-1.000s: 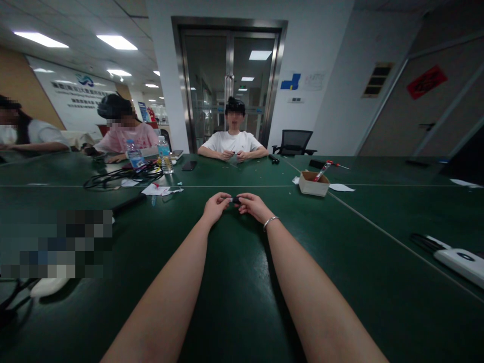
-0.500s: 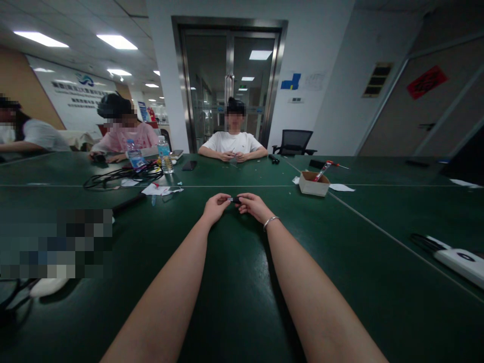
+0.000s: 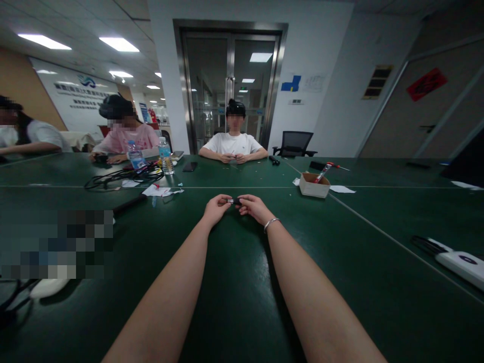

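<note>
Between my two hands, just above the green table [image 3: 242, 282], is a small dark object [image 3: 236, 201] with a silvery end on its left. The fingertips of my left hand [image 3: 217, 209] pinch the silvery end. My right hand [image 3: 254, 207], with a silver bracelet at the wrist, grips the dark end between thumb and fingers. Fingers cover part of the object, so its exact kind cannot be made out.
A small box [image 3: 314, 185] holding a red-handled tool stands ahead to the right. Bottles [image 3: 165, 157] and black cables [image 3: 124, 174] are ahead left. A white device [image 3: 461, 264] lies far right. A person [image 3: 234, 143] sits opposite.
</note>
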Demonstrator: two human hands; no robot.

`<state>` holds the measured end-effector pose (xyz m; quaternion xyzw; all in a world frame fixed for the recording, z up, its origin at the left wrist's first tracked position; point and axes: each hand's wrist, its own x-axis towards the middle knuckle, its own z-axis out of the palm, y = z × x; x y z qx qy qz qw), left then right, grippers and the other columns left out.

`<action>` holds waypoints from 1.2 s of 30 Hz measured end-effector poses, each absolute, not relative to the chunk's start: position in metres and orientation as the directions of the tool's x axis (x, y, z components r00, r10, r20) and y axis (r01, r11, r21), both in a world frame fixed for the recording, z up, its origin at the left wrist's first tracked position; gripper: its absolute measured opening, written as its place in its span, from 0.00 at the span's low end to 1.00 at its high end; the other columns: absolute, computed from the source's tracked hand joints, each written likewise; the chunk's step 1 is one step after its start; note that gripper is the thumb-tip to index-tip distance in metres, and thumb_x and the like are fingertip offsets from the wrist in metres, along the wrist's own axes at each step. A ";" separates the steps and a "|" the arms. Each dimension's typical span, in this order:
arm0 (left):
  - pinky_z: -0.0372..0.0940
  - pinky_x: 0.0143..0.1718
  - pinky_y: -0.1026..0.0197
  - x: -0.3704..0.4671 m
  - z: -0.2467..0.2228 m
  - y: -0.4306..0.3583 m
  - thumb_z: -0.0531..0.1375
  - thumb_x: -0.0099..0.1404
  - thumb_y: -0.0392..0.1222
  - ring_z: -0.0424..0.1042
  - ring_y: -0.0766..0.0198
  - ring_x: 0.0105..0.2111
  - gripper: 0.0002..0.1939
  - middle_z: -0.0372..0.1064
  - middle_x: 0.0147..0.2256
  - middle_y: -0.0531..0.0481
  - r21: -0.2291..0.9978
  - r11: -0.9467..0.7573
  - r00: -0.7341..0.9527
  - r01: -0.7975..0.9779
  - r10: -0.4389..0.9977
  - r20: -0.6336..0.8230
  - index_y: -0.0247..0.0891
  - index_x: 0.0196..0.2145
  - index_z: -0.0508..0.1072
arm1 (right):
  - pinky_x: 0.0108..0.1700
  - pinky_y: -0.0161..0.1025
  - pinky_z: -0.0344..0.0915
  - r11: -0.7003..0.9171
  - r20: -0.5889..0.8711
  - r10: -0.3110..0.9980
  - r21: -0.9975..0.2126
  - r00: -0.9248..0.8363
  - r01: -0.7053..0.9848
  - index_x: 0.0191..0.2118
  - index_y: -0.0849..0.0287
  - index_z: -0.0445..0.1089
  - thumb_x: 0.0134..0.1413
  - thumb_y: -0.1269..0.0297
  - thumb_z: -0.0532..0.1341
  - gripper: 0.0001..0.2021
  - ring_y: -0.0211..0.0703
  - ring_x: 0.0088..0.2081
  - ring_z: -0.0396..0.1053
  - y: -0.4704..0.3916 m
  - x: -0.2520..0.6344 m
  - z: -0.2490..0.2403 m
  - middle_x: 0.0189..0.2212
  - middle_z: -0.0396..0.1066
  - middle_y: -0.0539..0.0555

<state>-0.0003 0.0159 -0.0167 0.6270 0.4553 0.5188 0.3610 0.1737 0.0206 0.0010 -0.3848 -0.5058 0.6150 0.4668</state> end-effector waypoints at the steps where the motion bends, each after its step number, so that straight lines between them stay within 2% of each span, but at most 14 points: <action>1: 0.65 0.37 0.60 0.000 -0.017 0.016 0.62 0.52 0.37 0.70 0.64 0.31 0.14 0.71 0.30 0.49 0.925 -0.324 0.042 0.201 0.946 0.322 0.37 0.38 0.74 | 0.22 0.28 0.68 -0.053 -0.001 0.964 -0.981 -0.267 -0.187 0.39 0.65 0.65 0.55 0.75 0.59 0.05 0.32 0.19 0.68 0.021 0.174 0.001 0.22 0.73 0.54; 9: 0.65 0.39 0.59 0.001 -0.020 0.020 0.62 0.53 0.40 0.71 0.64 0.32 0.12 0.73 0.34 0.46 0.932 -0.326 0.041 0.157 0.945 0.324 0.37 0.37 0.75 | 0.22 0.28 0.68 -0.057 -0.015 0.968 -0.985 -0.252 -0.161 0.39 0.64 0.66 0.56 0.74 0.59 0.05 0.31 0.18 0.68 0.022 0.173 -0.002 0.22 0.73 0.53; 13: 0.64 0.36 0.61 0.000 -0.022 0.019 0.61 0.54 0.40 0.70 0.65 0.31 0.14 0.71 0.31 0.49 0.921 -0.354 0.045 0.162 0.935 0.351 0.38 0.40 0.73 | 0.22 0.28 0.69 -0.037 0.000 0.972 -0.988 -0.236 -0.151 0.40 0.64 0.65 0.55 0.74 0.59 0.06 0.32 0.19 0.68 0.020 0.173 -0.003 0.21 0.72 0.52; 20: 0.63 0.31 0.63 0.001 -0.022 0.019 0.61 0.54 0.47 0.68 0.66 0.27 0.14 0.69 0.24 0.51 0.933 -0.313 0.037 0.177 0.949 0.312 0.36 0.36 0.74 | 0.22 0.28 0.69 -0.028 -0.001 0.976 -0.993 -0.217 -0.119 0.41 0.65 0.65 0.56 0.76 0.57 0.07 0.32 0.19 0.68 0.018 0.172 -0.002 0.21 0.72 0.52; 28: 0.62 0.30 0.63 0.002 -0.010 0.013 0.62 0.53 0.48 0.66 0.68 0.25 0.15 0.68 0.26 0.50 0.972 -0.220 -0.061 0.084 0.972 0.225 0.34 0.34 0.73 | 0.22 0.28 0.69 -0.013 0.021 0.980 -0.986 -0.199 -0.166 0.41 0.63 0.65 0.56 0.76 0.58 0.07 0.32 0.19 0.69 0.024 0.175 -0.008 0.22 0.72 0.52; 36: 0.62 0.29 0.64 0.002 -0.018 0.017 0.61 0.53 0.50 0.67 0.67 0.26 0.16 0.69 0.26 0.50 0.965 -0.237 0.004 0.114 0.971 0.238 0.35 0.34 0.73 | 0.22 0.28 0.69 0.001 0.032 0.974 -0.990 -0.225 -0.138 0.42 0.63 0.66 0.54 0.75 0.59 0.09 0.32 0.20 0.69 0.022 0.174 -0.006 0.24 0.73 0.52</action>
